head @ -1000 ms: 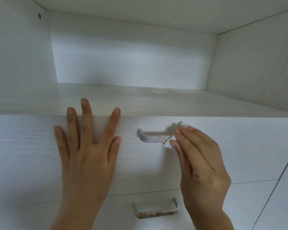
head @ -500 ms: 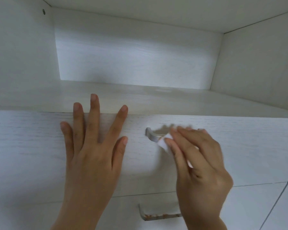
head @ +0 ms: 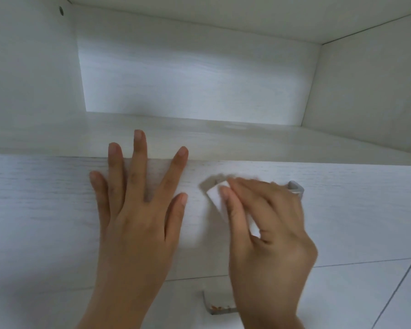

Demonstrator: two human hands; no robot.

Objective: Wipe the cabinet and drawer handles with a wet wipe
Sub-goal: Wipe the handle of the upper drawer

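Two bare hands are working against a pale wood-grain drawer front [head: 45, 210]. Left hand [head: 138, 219] is lying flat, fingers spread wide, its fingertips reaching over the front's top edge. Right hand [head: 268, 236] is pinching a white wet wipe [head: 215, 197] between thumb and fingers and pressing it on the left end of the upper handle [head: 296, 187]; only the handle's grey right end is showing, motion blur is hiding the rest. Lower handle [head: 214, 308] is sitting on the drawer front below, near the bottom edge, partly behind the right wrist, with orange specks along its bar. Above the fronts an open white cabinet recess [head: 195, 74] is running back, its shelf [head: 259, 143] bare, light pooling on the rear wall.
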